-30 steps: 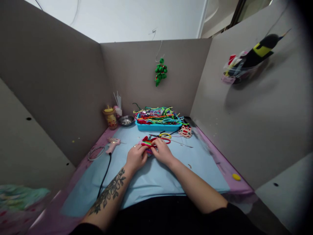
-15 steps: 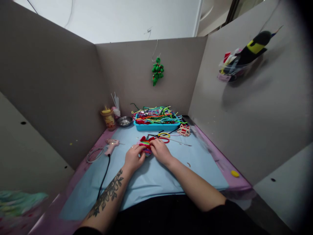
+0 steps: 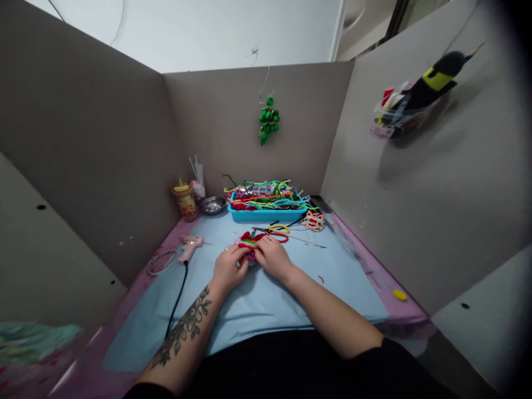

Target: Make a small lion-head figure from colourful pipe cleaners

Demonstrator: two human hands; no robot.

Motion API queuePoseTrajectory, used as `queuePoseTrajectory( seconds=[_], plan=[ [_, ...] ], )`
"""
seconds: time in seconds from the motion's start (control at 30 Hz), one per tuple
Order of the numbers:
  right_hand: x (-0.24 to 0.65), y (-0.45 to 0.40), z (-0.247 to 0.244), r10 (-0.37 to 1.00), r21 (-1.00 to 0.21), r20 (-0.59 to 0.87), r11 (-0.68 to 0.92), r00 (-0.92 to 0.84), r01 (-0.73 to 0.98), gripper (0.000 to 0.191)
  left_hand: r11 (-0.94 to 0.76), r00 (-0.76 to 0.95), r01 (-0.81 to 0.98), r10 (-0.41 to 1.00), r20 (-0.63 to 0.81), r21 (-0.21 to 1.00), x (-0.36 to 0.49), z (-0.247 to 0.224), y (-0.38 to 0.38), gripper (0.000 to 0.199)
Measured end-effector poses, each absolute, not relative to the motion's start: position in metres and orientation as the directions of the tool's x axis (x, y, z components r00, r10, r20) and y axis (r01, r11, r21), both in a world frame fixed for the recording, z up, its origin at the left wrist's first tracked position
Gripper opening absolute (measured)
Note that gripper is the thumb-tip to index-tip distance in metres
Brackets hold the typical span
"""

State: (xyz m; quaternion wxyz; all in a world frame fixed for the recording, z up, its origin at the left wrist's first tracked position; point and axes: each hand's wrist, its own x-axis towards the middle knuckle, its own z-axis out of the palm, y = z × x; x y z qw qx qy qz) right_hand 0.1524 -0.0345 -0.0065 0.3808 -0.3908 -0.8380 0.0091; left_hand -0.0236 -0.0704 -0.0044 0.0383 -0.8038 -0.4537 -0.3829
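Both hands meet over a small multicoloured fuzzy piece (image 3: 248, 244), red on top with rainbow stripes, that looks made of pipe cleaners. From its left side my left hand (image 3: 228, 267) pinches it between thumb and fingers. On the opposite side, the fingers of my right hand (image 3: 272, 256) are closed on its edge; they cover part of it. Just beyond the right hand lie scissors (image 3: 279, 228) with yellow and red handles. Past these, a light blue tray (image 3: 268, 214) is heaped with colourful pipe cleaners (image 3: 266, 197).
A pink glue gun (image 3: 190, 247) with a black cord lies on the left. Behind it stand a brown cup (image 3: 185, 202), white sticks (image 3: 198, 173) and a metal bowl (image 3: 213, 205). A patterned face piece (image 3: 313, 220) and a yellow oval (image 3: 399, 295) are on the right. Grey partitions (image 3: 303, 122) enclose the table.
The hands stay around the colourful piece, which seems slightly turned, with less of its lower part showing. The whole view has shifted very slightly.
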Motion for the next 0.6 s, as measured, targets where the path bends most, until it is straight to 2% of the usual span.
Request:
queuePoseTrajectory(
  seconds=[0.13, 0.23, 0.33, 0.5, 0.6],
  plan=[
    [0.15, -0.031, -0.01, 0.758, -0.516, 0.579, 0.625, -0.298, 0.586, 0.013, -0.586, 0.305, 0.766, 0.694, 0.652, 0.265, -0.023, -0.004, -0.071, 0.027],
    [0.147, -0.029, -0.011, 0.842, -0.692, 0.496, 0.532, -0.215, 0.488, 0.012, -0.591, 0.312, 0.764, 0.69, 0.654, 0.26, -0.023, -0.006, -0.071, 0.027],
    [0.143, -0.029, -0.012, 0.898, -0.811, 0.406, 0.44, -0.169, 0.386, 0.011, -0.601, 0.314, 0.754, 0.685, 0.657, 0.267, -0.023, -0.007, -0.07, 0.026],
    [0.141, -0.028, -0.013, 0.956, -0.902, 0.268, 0.293, -0.123, 0.315, 0.01, -0.601, 0.31, 0.749, 0.69, 0.655, 0.279, -0.023, -0.009, -0.069, 0.027],
    [0.142, -0.027, -0.013, 0.95, -0.88, 0.288, 0.313, -0.124, 0.358, 0.01, -0.599, 0.304, 0.749, 0.692, 0.655, 0.285, -0.023, -0.009, -0.069, 0.027]
  ],
)
